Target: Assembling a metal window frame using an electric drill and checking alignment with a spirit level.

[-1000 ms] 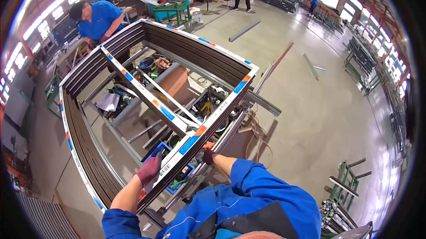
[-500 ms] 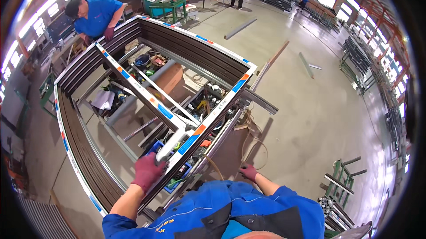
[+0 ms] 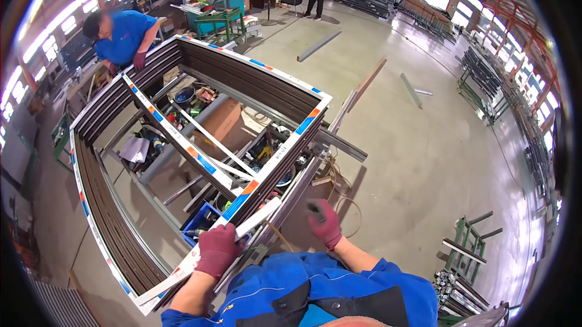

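My left hand, in a maroon glove, is closed round a long white strip at the near corner of a stack of dark window frames. The strip sticks out past my hand to the right, over the frame's near side. The topmost frame bears white film with blue and orange patches, and a white-faced crossbar spans it. My right hand, gloved alike, is raised to the right of the frames and holds nothing; its fingers are partly apart, the tips slightly blurred.
Beneath the frames are a blue crate, a cardboard box and tools. A metal profile juts out on the right. A co-worker in blue stands at the far left corner. A green rack stands at right.
My left hand has moved slightly right and down, and the white strip now lies along the near frame edge. My right hand has risen and moved forward. The view has shifted a little.
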Demonstrator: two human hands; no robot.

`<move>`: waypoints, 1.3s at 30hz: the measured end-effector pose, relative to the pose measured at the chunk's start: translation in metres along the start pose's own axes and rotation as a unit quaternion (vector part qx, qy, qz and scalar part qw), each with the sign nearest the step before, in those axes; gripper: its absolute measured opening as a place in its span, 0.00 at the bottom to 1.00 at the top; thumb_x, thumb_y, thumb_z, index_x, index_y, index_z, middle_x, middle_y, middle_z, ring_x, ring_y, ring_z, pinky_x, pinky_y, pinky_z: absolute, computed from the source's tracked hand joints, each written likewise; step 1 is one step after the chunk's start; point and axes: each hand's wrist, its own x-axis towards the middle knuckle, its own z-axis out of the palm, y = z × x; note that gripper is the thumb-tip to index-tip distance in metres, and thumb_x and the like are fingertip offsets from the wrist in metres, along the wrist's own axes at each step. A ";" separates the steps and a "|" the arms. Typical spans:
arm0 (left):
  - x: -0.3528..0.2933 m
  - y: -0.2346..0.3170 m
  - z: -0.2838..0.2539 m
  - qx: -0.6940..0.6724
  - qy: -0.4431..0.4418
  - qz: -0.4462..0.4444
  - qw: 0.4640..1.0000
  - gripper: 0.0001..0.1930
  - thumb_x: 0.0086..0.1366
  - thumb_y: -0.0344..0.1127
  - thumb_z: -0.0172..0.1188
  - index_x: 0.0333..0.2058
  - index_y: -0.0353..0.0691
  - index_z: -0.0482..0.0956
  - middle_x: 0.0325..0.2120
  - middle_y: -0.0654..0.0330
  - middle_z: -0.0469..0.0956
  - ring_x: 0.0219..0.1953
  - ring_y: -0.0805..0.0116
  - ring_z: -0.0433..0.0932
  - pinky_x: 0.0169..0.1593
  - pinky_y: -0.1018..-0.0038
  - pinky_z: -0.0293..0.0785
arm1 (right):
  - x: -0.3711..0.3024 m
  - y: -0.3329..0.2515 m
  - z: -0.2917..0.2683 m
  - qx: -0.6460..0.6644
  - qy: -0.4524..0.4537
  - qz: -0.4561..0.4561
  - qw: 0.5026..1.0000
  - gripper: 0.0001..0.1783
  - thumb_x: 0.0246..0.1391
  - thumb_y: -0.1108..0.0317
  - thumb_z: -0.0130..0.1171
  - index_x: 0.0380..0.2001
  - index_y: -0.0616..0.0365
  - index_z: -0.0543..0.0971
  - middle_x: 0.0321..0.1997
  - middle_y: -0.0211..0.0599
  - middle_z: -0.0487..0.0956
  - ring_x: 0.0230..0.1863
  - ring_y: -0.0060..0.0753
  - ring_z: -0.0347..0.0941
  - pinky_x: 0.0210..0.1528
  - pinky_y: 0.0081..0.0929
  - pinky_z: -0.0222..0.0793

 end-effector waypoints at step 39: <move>-0.042 -0.080 0.055 0.008 0.319 -0.256 0.912 0.21 0.52 0.52 0.74 0.36 0.44 0.80 0.33 0.54 0.80 0.36 0.47 0.81 0.39 0.54 0.75 | 0.051 0.004 0.018 -0.138 -0.195 -0.139 0.961 0.35 0.52 0.55 0.72 0.61 0.56 0.76 0.62 0.54 0.75 0.62 0.62 0.71 0.63 0.50 0.70</move>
